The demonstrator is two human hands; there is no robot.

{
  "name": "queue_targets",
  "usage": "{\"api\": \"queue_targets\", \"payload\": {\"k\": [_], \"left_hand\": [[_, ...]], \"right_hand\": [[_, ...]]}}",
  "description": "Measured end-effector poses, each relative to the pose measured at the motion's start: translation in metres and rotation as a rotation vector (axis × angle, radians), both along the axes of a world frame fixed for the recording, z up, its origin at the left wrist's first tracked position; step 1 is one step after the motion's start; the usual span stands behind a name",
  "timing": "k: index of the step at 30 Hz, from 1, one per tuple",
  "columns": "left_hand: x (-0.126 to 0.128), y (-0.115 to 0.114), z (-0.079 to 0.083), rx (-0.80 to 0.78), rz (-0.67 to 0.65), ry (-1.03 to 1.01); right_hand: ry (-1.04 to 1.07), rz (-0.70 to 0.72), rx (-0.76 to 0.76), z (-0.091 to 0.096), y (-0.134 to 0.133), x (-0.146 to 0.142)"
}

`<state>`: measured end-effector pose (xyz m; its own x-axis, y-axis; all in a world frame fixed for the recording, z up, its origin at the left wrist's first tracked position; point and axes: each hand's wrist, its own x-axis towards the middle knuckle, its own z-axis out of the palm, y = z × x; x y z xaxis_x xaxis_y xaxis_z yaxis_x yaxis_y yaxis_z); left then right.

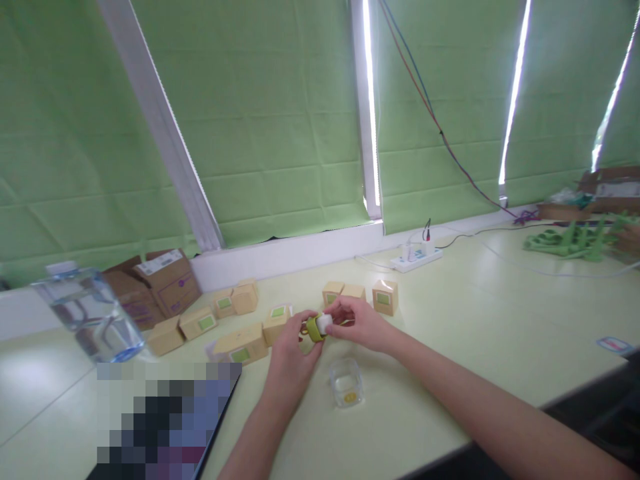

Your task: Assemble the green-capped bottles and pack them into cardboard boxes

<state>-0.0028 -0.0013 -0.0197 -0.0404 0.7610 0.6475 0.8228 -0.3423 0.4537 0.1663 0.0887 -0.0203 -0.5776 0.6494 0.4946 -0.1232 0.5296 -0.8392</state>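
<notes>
My left hand (295,353) grips a small olive-green band-like piece (313,329), its fingers wrapped round the left side. From the right, my right hand (357,323) pinches a small white piece (325,324) that sits against the green one; whether the two are joined I cannot tell. Just below the hands a small clear plastic box (346,383) stands on the table, with a round yellow sticker on its near side. Behind my right hand are small tan boxes with green labels, one of them a tan box (385,297) standing apart.
More tan boxes (245,343) lie to the left. Beyond them are a large water bottle (93,310) and an opened cardboard carton (160,283). A blurred-out screen (170,427) fills the lower left. A power strip (417,257) and green plastic parts (570,240) are at the back right.
</notes>
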Motion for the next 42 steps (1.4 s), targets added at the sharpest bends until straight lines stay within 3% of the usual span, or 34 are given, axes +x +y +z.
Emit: {"api": "queue_targets", "payload": {"k": [14, 24, 28, 33, 42], "left_hand": [[-0.005, 0.001, -0.002, 0.011, 0.011, 0.049], [0.001, -0.002, 0.007, -0.157, -0.001, -0.119], [0.000, -0.001, 0.008, -0.150, -0.031, -0.184], [-0.002, 0.000, 0.007, -0.139, -0.029, -0.138], [-0.012, 0.002, 0.002, -0.141, -0.059, -0.099]], "right_hand": [[-0.021, -0.037, 0.038, -0.007, -0.002, -0.004], [-0.006, -0.161, 0.019, -0.002, -0.005, -0.006], [0.001, -0.140, 0.121, 0.001, -0.008, -0.004], [-0.002, -0.171, 0.298, 0.007, -0.014, -0.001], [-0.082, -0.208, 0.482, 0.011, -0.017, 0.002]]}}
